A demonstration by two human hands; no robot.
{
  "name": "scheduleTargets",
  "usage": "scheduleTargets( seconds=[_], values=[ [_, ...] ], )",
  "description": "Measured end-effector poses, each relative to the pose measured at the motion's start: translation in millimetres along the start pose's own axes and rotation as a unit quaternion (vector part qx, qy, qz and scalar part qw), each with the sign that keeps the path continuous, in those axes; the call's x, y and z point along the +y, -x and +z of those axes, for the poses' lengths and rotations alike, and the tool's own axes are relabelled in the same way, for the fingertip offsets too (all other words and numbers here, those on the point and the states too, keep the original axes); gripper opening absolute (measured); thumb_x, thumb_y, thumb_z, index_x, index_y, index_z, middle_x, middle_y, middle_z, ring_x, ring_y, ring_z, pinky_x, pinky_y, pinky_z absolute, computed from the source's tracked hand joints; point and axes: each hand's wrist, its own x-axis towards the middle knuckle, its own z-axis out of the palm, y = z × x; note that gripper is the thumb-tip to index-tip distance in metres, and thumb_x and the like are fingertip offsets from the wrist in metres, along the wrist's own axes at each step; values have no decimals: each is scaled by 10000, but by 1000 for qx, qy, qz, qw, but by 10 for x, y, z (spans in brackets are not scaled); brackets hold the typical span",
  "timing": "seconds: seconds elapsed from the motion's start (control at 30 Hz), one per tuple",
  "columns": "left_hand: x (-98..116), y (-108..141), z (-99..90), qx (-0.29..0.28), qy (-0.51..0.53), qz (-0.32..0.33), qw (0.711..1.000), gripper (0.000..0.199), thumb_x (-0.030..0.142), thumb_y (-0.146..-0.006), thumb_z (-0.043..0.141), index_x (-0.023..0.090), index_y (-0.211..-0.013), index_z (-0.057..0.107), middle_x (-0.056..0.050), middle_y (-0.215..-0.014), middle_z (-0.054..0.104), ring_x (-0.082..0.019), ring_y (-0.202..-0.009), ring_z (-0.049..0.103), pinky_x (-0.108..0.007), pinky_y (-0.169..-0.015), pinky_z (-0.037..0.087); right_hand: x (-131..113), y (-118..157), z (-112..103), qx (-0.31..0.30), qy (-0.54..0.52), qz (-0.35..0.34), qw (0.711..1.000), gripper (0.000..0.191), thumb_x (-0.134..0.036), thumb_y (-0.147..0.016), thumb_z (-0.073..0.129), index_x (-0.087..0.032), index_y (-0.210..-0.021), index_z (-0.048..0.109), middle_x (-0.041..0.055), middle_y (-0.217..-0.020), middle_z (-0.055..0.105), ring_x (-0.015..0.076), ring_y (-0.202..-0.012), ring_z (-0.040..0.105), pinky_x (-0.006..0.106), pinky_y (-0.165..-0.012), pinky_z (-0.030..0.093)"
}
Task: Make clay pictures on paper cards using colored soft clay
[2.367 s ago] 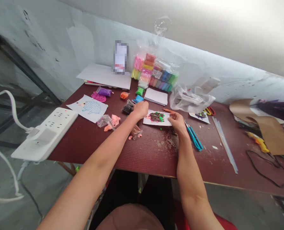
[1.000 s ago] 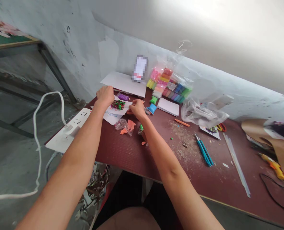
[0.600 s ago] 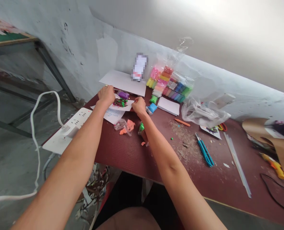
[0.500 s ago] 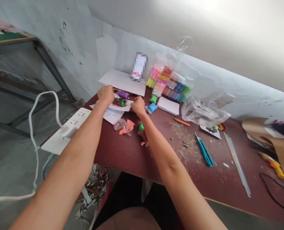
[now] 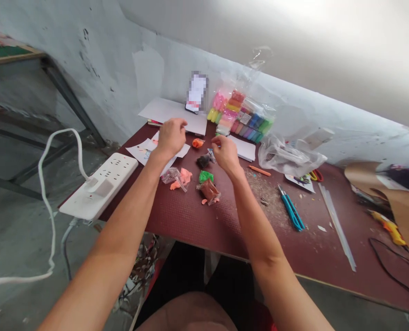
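The left hand [image 5: 171, 137] hangs over loose white paper sheets [image 5: 143, 152] with its fingers loosely curved and nothing visible in them. The right hand [image 5: 226, 154] is narrower, its fingertips [image 5: 215, 142] drawn together just above a small clear bag of blue modelling clay [image 5: 210, 155]; whether they pinch anything is hidden.

Between and just below the hands lie an orange clay lump [image 5: 198, 143], a bag of dark clay [image 5: 203, 161], a green clay piece [image 5: 206, 176], a bag of brown clay [image 5: 208, 191] and a clear bag of salmon-pink clay [image 5: 178, 178], all on the maroon tabletop [image 5: 190, 230].

Any clay left out of its bag could dry and crack, and loose crumbs could stick to the wrong colour. A careless sweep of the left forearm could shift the sheets or nudge the white power strip [image 5: 97, 186] at the tabletop's edge.

Beyond stand a multicoloured clay pack [image 5: 249, 117] and a phone [image 5: 196, 92], its screen blurred. The pack's small labels are too tiny to read, and no brand or writing is legible anywhere. Teal-handled scissors [image 5: 290, 212] lie to the right.
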Motion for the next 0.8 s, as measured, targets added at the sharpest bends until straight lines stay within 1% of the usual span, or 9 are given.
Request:
scheduleTargets(
  seconds=[0.07, 0.17, 0.27, 0.33, 0.4, 0.47, 0.57, 0.63, 0.8],
  values=[
    [204, 140, 108, -49, 31, 42, 997, 390, 170, -998, 476, 155, -1270, 754, -111, -1290, 776, -255, -1225, 685, -358, -1108, 494, 217, 233, -192, 19, 3, 25, 1000, 118, -202, -878, 571, -207, -841, 683, 70, -890, 756, 238, -890, 681, 348, -863, 503],
    [417, 357, 295, -116, 40, 81, 989, 348, 168, -967, 530, 175, -1175, 809, -90, -1206, 812, -242, -1147, 733, -318, -1067, 528, 508, 615, -396, -1, -12, 88, 996, 185, -304, -892, 608, -228, -725, 634, 36, -712, 695, 209, -731, 650, 308, -714, 467],
    [537, 538, 445, -189, 39, 123, 973, 340, 155, -943, 559, 191, -1147, 828, -73, -1189, 822, -226, -1124, 751, -286, -1055, 538, 687, 930, -518, -29, -14, 129, 991, 270, -320, -915, 620, -228, -661, 613, 32, -658, 675, 194, -656, 630, 304, -659, 427],
    [582, 628, 521, -227, 30, 153, 961, 331, 171, -938, 580, 197, -1154, 830, -75, -1211, 818, -232, -1139, 751, -286, -1047, 545, 725, 1089, -563, -41, -1, 125, 991, 263, -301, -916, 642, -220, -665, 640, 29, -661, 685, 188, -655, 631, 302, -666, 424],
    [604, 691, 587, -244, 20, 179, 953, 346, 175, -932, 595, 196, -1197, 816, -82, -1257, 805, -233, -1183, 739, -281, -1054, 539, 690, 1218, -572, -66, 14, 99, 993, 182, -271, -902, 682, -210, -732, 704, 30, -722, 715, 184, -696, 641, 298, -697, 435],
    [608, 730, 645, -233, -5, 182, 955, 366, 164, -951, 553, 191, -1213, 807, -92, -1266, 801, -234, -1199, 734, -287, -1053, 537, 586, 1326, -534, -122, 9, 49, 991, 126, -322, -916, 727, -208, -941, 776, 47, -902, 755, 181, -772, 661, 293, -746, 462],
    [583, 758, 701, -218, -49, 186, 957, 351, 171, -961, 523, 173, -1149, 820, -113, -1216, 809, -262, -1171, 739, -319, -1021, 553, 360, 1448, -406, -138, 77, -11, 987, 458, -478, -895, 800, -208, -1258, 729, 108, -1203, 699, 215, -943, 673, 325, -840, 488],
    [547, 767, 712, -220, -62, 188, 955, 335, 172, -957, 522, 172, -1097, 827, -113, -1164, 816, -265, -1129, 747, -322, -990, 561, 221, 1503, -307, -171, 121, -26, 977, 543, -539, -897, 799, -185, -1296, 699, 127, -1215, 673, 245, -1009, 669, 340, -853, 493],
    [418, 765, 664, -185, -105, 166, 963, 363, 106, -926, 518, 187, -1106, 822, -131, -1154, 809, -292, -1118, 742, -357, -957, 564, 118, 1591, -209, -194, 90, -48, 976, 421, -440, -1001, 705, -168, -1322, 689, 108, -1173, 696, 223, -1006, 679, 326, -880, 498]
  ],
)
